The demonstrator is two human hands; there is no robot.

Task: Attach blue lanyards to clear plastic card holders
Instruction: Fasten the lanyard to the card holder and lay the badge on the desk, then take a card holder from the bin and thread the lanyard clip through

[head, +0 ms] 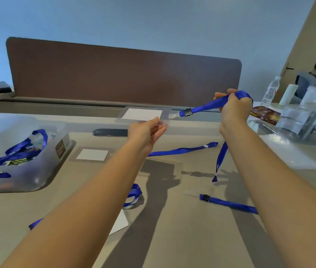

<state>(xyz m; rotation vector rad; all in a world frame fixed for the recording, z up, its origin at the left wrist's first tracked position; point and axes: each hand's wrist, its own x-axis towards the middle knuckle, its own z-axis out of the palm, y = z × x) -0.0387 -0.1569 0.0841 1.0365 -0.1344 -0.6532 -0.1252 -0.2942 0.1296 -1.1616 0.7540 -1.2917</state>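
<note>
Your left hand (145, 132) is pinching the card holder (142, 115); your right hand (234, 107) is gripping the lanyard (205, 107), whose clip (187, 112) is pointing left toward the holder's right edge.

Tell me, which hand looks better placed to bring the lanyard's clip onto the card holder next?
Probably the right hand. It grips the blue lanyard, whose black clip points at the clear card holder. The left hand pinches the holder's near edge, steadying it in the air.
</note>
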